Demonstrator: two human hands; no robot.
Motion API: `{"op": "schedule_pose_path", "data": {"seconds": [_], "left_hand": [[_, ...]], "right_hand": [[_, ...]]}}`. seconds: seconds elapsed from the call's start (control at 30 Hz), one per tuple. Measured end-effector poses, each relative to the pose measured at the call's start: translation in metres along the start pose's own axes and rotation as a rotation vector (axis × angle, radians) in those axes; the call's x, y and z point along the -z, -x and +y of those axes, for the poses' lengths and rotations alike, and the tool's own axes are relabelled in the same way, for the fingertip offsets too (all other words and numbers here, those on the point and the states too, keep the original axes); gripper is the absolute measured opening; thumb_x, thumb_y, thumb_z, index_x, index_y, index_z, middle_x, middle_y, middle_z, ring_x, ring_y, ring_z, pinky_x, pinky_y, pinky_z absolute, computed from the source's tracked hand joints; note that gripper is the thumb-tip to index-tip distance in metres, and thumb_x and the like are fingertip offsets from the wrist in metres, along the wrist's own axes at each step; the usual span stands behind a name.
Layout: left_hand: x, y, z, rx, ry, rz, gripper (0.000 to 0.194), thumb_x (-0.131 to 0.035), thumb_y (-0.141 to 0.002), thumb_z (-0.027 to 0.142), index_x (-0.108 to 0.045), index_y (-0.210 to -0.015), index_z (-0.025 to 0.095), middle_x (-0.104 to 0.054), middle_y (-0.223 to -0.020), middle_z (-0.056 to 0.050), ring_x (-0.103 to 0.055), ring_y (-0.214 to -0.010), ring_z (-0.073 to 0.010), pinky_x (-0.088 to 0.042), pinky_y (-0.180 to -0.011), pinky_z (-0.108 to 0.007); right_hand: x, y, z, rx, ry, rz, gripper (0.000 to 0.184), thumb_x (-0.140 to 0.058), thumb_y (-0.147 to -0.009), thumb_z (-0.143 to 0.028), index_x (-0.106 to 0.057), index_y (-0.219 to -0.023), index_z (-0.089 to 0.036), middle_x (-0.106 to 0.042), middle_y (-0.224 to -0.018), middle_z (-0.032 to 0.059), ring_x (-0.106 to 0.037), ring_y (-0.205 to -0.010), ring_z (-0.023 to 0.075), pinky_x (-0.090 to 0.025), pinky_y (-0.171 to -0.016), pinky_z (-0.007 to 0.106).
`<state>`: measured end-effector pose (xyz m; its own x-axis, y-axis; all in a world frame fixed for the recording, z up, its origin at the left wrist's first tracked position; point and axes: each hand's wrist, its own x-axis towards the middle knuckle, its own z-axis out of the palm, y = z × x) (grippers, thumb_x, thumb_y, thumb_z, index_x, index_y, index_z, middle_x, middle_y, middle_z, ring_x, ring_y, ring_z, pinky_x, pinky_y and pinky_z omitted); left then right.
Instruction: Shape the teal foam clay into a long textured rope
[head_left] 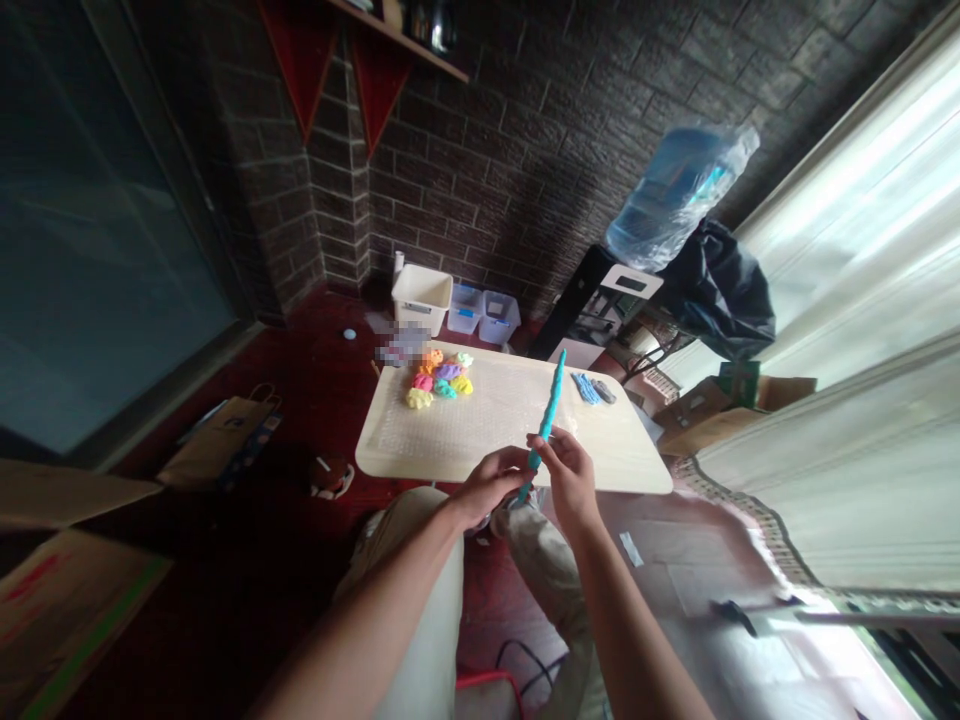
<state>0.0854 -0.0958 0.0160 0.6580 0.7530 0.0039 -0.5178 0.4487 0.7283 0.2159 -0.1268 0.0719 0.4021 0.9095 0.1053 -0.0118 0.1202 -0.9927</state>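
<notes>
Above the near edge of the table, I hold 1 long, tapered turquoise stick upright at a slight tilt, my right hand pinching it between thumb and fingers below its middle, my left hand closed about its lower end with curled fingers. On the table's left part lies a cluster of multicoloured soft lumps; towards its right end, 1 bundle of blue strands lies beside 1 grey piece.
</notes>
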Motion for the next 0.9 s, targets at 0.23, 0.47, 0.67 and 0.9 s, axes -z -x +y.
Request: {"op": "schedule_pose_path", "data": {"seconds": [0.23, 0.47, 0.67, 0.9], "left_hand": [[0.004, -0.005, -0.003, -0.044, -0.048, 0.083, 0.033, -0.088, -0.075, 0.039, -0.075, -0.095, 0.016, -0.069, -0.089, -0.003, -0.062, -0.079, -0.0141, -0.047, -0.07, -0.024], [0.009, -0.009, -0.007, -0.041, -0.102, 0.242, 0.034, -0.081, -0.08, 0.043, -0.074, -0.1, 0.016, -0.073, -0.102, -0.009, -0.067, -0.091, -0.019, -0.052, -0.076, -0.027], [0.023, -0.015, -0.01, 0.038, -0.122, 0.373, 0.031, -0.065, -0.086, 0.045, -0.071, -0.092, 0.015, -0.07, -0.086, -0.006, -0.064, -0.069, -0.0138, -0.047, -0.061, -0.024], [0.015, -0.01, -0.009, 0.081, -0.227, 0.286, 0.032, -0.066, -0.085, 0.044, -0.071, -0.092, 0.014, -0.07, -0.082, -0.006, -0.063, -0.065, -0.0131, -0.046, -0.06, -0.023]], "right_hand": [[-0.002, 0.009, 0.01, -0.069, -0.026, -0.077, 0.042, -0.089, -0.073, -0.048, -0.076, -0.1, -0.019, -0.081, -0.097, 0.0097, -0.073, -0.096, 0.028, -0.055, -0.086, 0.04], [0.0, 0.012, 0.009, -0.124, -0.208, 0.001, 0.027, -0.084, -0.079, -0.043, -0.073, -0.09, -0.021, -0.075, -0.087, 0.0037, -0.067, -0.083, 0.0196, -0.054, -0.076, 0.031], [0.015, 0.033, -0.017, -0.25, -0.462, -0.064, 0.031, -0.079, -0.076, -0.039, -0.053, -0.071, -0.022, -0.038, -0.058, -0.0089, -0.027, -0.044, 0.0072, -0.029, -0.042, 0.021], [-0.002, 0.066, -0.008, -0.319, -0.56, -0.14, 0.054, -0.079, -0.078, -0.042, -0.035, -0.054, -0.021, -0.029, -0.049, -0.0089, -0.025, -0.043, 0.0064, -0.031, -0.045, 0.022]]}}
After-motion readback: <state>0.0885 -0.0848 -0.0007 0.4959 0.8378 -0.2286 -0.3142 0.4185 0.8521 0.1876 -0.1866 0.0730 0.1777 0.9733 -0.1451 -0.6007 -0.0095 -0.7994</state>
